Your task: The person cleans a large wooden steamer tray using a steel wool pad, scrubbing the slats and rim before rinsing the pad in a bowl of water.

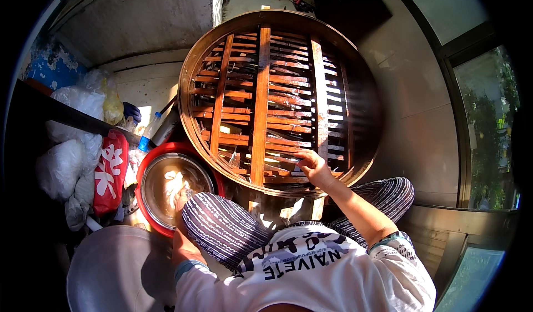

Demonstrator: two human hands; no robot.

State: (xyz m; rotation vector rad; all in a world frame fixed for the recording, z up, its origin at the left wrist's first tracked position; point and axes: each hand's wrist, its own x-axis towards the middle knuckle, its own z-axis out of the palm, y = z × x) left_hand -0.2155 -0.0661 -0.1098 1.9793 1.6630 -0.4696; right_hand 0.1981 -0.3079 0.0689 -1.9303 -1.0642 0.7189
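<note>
A large round bamboo steamer tray with slats and crossbars lies in front of me. My right hand is over its near right part, fingers apart and slightly bent, with nothing plainly held. To the left, a round metal basin of cloudy brownish water sits in a red plastic basin. My left hand is at the metal basin's right side, beside pale pieces in the water. My knee partly hides that hand, and whether its fingers grip anything cannot be told.
A large grey round lid or vessel stands at the lower left. Clear plastic bags, a red bag and a plastic bottle lie left of the basins. A tiled wall and windows are at the right.
</note>
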